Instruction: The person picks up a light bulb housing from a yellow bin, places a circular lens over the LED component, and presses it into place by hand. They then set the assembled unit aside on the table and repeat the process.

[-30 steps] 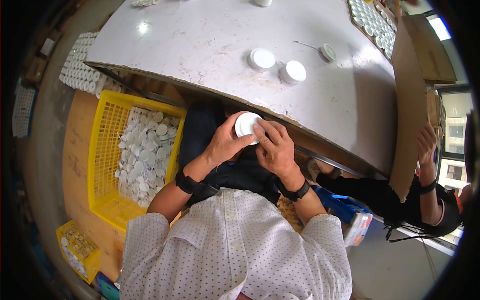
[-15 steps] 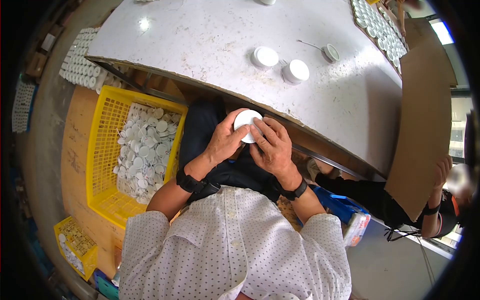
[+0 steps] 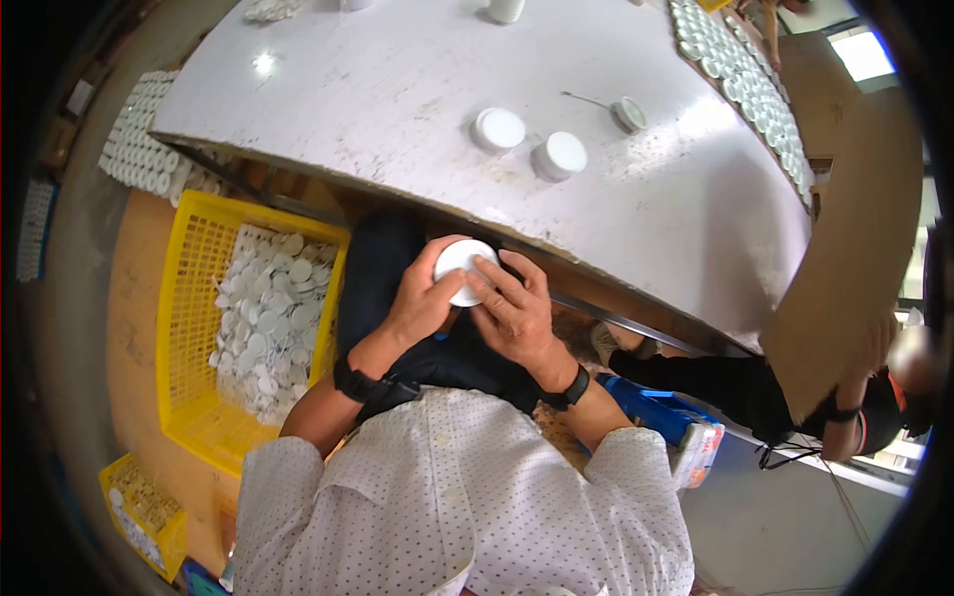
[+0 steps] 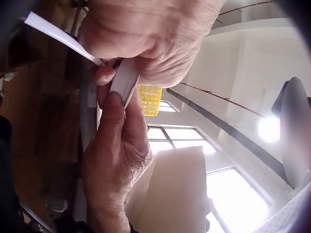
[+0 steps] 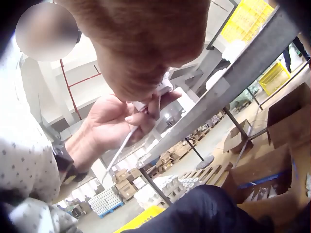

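Observation:
Over the lap, below the table edge, both hands hold one round white disc (image 3: pixel 457 257) with a stepped rim. My left hand (image 3: pixel 418 300) grips its left side, the thumb lying over the face. From the right, my right hand (image 3: pixel 519 316) has its fingertips on the face, and in the left wrist view its thumb and fingers pinch the edge. A thin white cable (image 4: pixel 63 39) sticks out from behind the disc. Two similar round white pieces, a left one (image 3: pixel 498 129) and a right one (image 3: pixel 561 156), stand on the table (image 3: pixel 397 119).
A yellow basket (image 3: pixel 177 328) at the left holds many white discs with cables. A smaller yellow bin (image 3: pixel 117 477) stands below it. Another small cup with a wire (image 3: pixel 628 114) lies on the table. At right, a person handles a cardboard sheet (image 3: pixel 845 248) beside the table.
The disc has turned so its flat face points more upward, with the right fingers shifting slightly over it. At right, the cardboard sheet has swung outward. The head view has shifted a little.

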### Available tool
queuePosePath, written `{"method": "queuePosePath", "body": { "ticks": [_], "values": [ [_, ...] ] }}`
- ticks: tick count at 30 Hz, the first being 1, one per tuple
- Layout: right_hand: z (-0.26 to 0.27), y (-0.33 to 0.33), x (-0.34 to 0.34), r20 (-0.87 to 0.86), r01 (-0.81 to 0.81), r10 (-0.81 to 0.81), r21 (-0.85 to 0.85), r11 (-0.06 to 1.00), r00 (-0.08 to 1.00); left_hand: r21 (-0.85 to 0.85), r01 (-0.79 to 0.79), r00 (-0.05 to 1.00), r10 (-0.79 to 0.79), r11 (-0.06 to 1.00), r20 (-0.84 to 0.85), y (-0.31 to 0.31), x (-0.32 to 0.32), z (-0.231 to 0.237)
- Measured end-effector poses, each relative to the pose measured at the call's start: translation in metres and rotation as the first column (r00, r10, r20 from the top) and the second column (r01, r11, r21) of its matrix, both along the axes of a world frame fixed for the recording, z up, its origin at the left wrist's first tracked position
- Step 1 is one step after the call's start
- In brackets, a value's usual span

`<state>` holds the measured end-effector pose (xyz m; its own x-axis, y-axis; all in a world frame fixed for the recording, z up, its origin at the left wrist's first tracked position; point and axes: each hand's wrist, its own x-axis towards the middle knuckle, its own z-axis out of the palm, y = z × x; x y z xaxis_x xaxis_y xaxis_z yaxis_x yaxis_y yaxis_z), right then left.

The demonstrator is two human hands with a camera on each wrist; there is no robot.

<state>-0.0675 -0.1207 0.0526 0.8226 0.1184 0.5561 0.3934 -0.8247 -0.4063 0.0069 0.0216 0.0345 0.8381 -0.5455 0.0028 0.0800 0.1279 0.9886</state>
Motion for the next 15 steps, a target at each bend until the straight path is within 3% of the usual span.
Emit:
{"method": "queuePosePath", "body": {
  "ticks": [1, 3, 4, 5, 7, 9, 11, 13, 15],
  "values": [
    [0.009, -0.001, 0.003, -0.022, -0.027, 0.028, 0.046, 0.999, 0.999, -0.057, 0.007, 0.992, -0.014, 0.998, -0.124, 0.005, 0.002, 0.004],
    [0.035, -0.011, 0.011, -0.065, -0.037, 0.043, 0.089, 0.995, 0.997, 0.026, -0.024, 0.978, 0.029, 0.999, -0.206, 0.018, 0.011, 0.01],
    [0.043, -0.024, 0.016, -0.074, 0.031, -0.025, 0.069, 0.997, 0.997, 0.113, -0.07, 0.973, 0.093, 0.991, -0.211, 0.029, 0.018, 0.0],
    [0.049, -0.039, 0.022, -0.082, 0.097, -0.093, 0.051, 0.994, 0.992, 0.098, -0.129, 0.954, 0.15, 0.987, -0.258, 0.04, 0.025, -0.013],
    [0.048, -0.085, 0.041, -0.09, 0.245, -0.231, 0.19, 0.951, 0.969, 0.066, -0.265, 0.892, 0.27, 0.962, -0.363, 0.067, 0.038, -0.033],
    [0.065, -0.126, 0.067, -0.253, 0.447, -0.388, 0.254, 0.858, 0.887, 0.192, -0.347, 0.843, 0.395, 0.918, -0.365, 0.099, 0.049, -0.05],
    [0.056, -0.182, 0.092, -0.294, 0.588, -0.531, 0.156, 0.794, 0.795, 0.313, -0.354, 0.839, 0.447, 0.882, -0.311, 0.135, 0.053, -0.075],
    [0.051, -0.222, 0.116, -0.309, 0.645, -0.608, 0.026, 0.763, 0.732, 0.394, -0.365, 0.786, 0.506, 0.844, -0.356, 0.168, 0.053, -0.097],
    [0.047, -0.242, 0.135, -0.347, 0.673, -0.63, 0.007, 0.739, 0.695, 0.467, -0.391, 0.765, 0.562, 0.794, -0.315, 0.205, 0.048, -0.139]
  ]
}}
